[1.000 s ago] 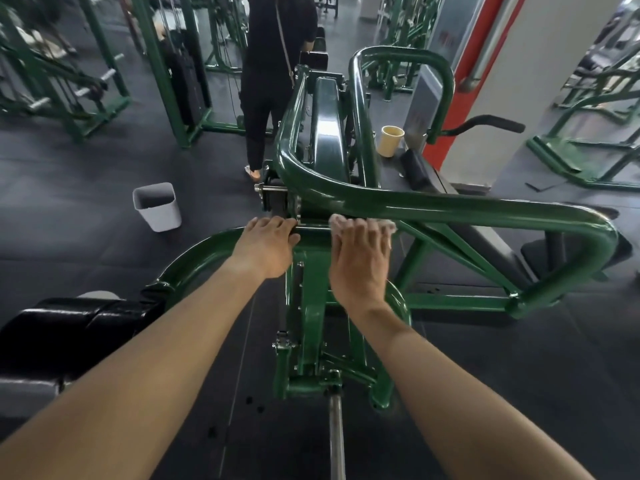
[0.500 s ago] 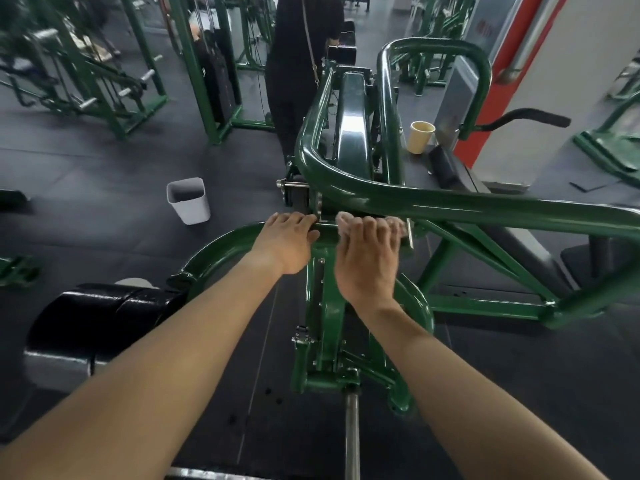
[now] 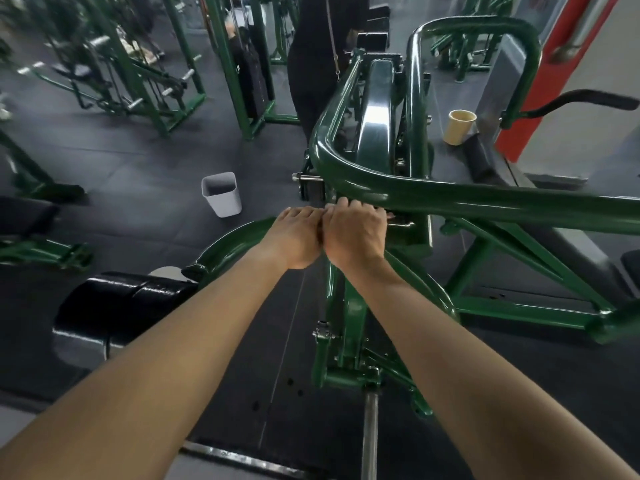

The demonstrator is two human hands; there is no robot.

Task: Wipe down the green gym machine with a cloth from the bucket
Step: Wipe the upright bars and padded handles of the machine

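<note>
The green gym machine (image 3: pixel 485 202) fills the middle and right of the view. Both my hands lie side by side, touching, on its lower curved green bar (image 3: pixel 228 247), just under the thick upper tube. My left hand (image 3: pixel 298 237) curls its fingers over that bar. The fingers of my right hand (image 3: pixel 356 233) bend down over the far edge of the bar and cover the cloth, which is almost fully hidden beneath them. A white bucket (image 3: pixel 223 202) stands on the dark floor, left of and beyond my hands.
A person in black (image 3: pixel 322 64) stands behind the machine. A tan paper cup (image 3: pixel 460 128) sits by a black pad on the right. A black roller pad (image 3: pixel 117 306) is at lower left. A steel rod (image 3: pixel 369 434) runs toward me. More green machines (image 3: pixel 138 81) stand at the back left.
My right hand has slid left until it touches my left hand, and its fingers now bend over the bar. The white cloth edge that showed earlier is now covered.
</note>
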